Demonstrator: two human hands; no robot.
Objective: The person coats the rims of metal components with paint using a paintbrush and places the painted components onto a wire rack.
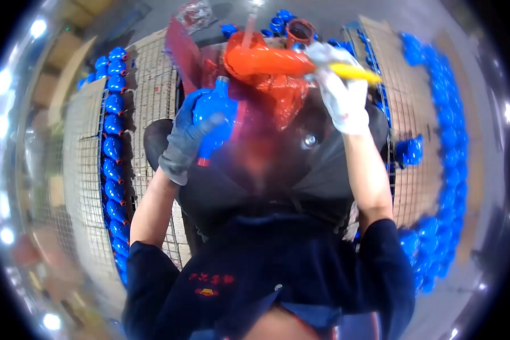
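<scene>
My left hand [182,141], in a grey glove, is wrapped round a glossy blue pipe fitting [220,113]. The fitting has a round body, a bare-looking neck pointing up and a red rim at its lower end. In a white glove, my right hand [344,93] grips a tool with a yellow handle [354,72] that points right. The tool's working end is blurred near a wet-looking orange-red mass [266,61] in front of me. Whether the tool touches that mass I cannot tell.
Blue fittings line a wire rack [147,85] on the left, their ends red. More blue fittings [450,170] stand in a curved row on the right, with a single blue fitting [409,151] nearer me. A red-brown pot [300,32] stands at the back.
</scene>
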